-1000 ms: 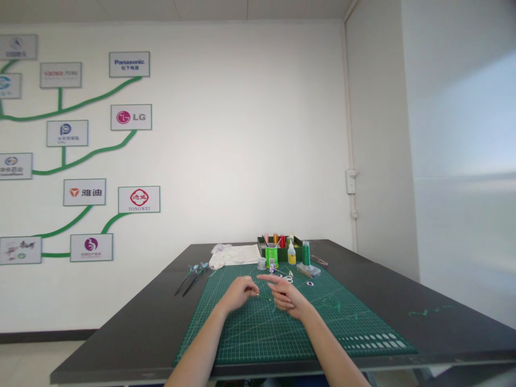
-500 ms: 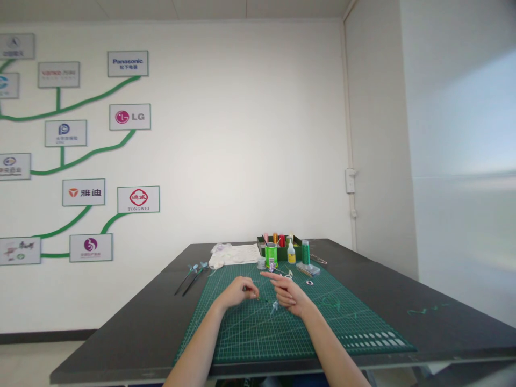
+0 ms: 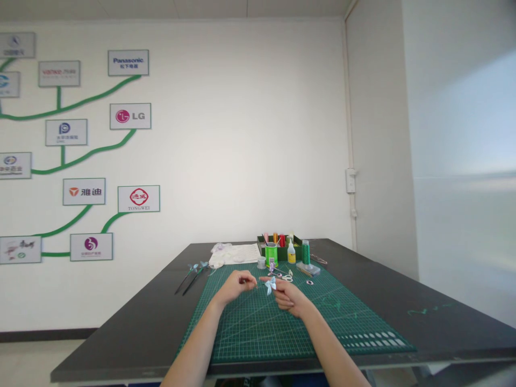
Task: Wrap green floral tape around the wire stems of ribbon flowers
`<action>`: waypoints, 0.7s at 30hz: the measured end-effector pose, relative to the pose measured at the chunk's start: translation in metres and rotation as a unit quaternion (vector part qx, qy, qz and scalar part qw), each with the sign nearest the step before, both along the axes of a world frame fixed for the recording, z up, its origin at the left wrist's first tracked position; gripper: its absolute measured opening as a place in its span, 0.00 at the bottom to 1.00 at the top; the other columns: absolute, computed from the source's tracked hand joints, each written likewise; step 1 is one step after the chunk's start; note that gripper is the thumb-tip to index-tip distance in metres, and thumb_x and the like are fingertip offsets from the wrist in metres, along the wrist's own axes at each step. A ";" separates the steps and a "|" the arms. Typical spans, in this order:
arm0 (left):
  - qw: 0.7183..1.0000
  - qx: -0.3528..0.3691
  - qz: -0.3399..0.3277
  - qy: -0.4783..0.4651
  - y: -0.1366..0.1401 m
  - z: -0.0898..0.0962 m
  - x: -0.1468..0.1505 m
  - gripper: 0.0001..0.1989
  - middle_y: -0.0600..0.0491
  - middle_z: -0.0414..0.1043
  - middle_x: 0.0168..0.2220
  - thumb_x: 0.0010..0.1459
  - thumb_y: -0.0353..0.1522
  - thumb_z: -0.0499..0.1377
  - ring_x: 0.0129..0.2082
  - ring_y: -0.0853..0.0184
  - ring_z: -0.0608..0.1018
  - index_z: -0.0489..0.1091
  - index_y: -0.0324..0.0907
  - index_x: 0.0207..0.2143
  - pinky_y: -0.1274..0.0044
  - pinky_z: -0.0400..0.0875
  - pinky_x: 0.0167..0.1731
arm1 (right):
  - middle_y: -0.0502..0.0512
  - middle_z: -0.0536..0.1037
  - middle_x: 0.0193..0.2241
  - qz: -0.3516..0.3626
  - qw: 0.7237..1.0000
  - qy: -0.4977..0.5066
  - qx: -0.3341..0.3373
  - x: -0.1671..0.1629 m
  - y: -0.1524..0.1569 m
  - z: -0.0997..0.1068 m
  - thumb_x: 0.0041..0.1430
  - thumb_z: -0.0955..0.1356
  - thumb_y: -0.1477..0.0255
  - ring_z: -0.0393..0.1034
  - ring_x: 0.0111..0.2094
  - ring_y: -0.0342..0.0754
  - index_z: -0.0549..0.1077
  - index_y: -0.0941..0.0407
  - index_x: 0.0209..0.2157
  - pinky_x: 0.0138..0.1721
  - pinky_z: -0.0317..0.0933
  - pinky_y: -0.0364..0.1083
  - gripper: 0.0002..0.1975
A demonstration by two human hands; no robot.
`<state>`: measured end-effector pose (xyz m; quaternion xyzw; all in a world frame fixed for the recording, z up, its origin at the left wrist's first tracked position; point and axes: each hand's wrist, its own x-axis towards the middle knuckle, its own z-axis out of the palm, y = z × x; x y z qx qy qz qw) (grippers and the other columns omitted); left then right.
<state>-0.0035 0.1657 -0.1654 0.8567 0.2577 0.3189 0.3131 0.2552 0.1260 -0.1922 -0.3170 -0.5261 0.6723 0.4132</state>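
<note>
A small pale blue flower with a thin dark stem hangs between my hands, above the green cutting mat. My left hand is closed in a pinch at the stem's left end. Its fingertips hide what they grip there. My right hand has its index finger stretched out to the left, just behind the flower. The other fingers of that hand are curled in. Whether they hold a thread is too small to make out.
Two dark-stemmed blue flowers lie left of the mat. White scissors, a green can, a glue bottle, a green thread spool and a box of spools stand beyond my hands. White paper lies at the back.
The flower has risen from below my right fingers to the height of the index finger, its petals now facing me. My left hand has moved slightly up and left.
</note>
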 end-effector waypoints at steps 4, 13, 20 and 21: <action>0.999 -0.013 0.027 -0.044 0.002 -0.001 0.000 0.19 0.44 0.75 0.58 0.71 0.38 0.64 0.52 0.56 0.81 0.73 0.40 0.59 0.60 0.81 0.50 | 0.61 0.78 0.56 -0.008 0.999 -0.048 -0.006 -0.004 -0.004 0.001 0.73 0.72 0.65 0.78 0.50 0.55 0.74 0.57 0.60 0.50 0.76 0.57 0.19; 0.987 -0.060 0.097 -0.115 0.013 -0.010 0.004 0.19 0.44 0.75 0.58 0.71 0.38 0.64 0.52 0.55 0.81 0.72 0.40 0.60 0.59 0.81 0.51 | 0.60 0.79 0.54 0.017 0.995 -0.099 0.015 -0.008 -0.014 0.007 0.73 0.72 0.65 0.79 0.48 0.53 0.75 0.58 0.58 0.47 0.77 0.55 0.18; 0.980 -0.091 0.106 -0.141 0.013 -0.013 0.007 0.19 0.44 0.75 0.58 0.71 0.38 0.64 0.52 0.56 0.81 0.72 0.40 0.60 0.60 0.81 0.50 | 0.58 0.80 0.51 0.029 0.994 -0.098 0.031 -0.010 -0.016 0.008 0.73 0.72 0.66 0.79 0.44 0.51 0.76 0.58 0.56 0.44 0.78 0.53 0.16; 0.979 -0.095 0.106 -0.144 0.013 -0.013 0.007 0.19 0.44 0.75 0.58 0.71 0.38 0.64 0.52 0.55 0.81 0.72 0.40 0.60 0.60 0.81 0.50 | 0.58 0.80 0.50 0.026 0.995 -0.094 0.033 -0.011 -0.016 0.007 0.73 0.72 0.66 0.79 0.44 0.51 0.76 0.58 0.56 0.43 0.78 0.52 0.16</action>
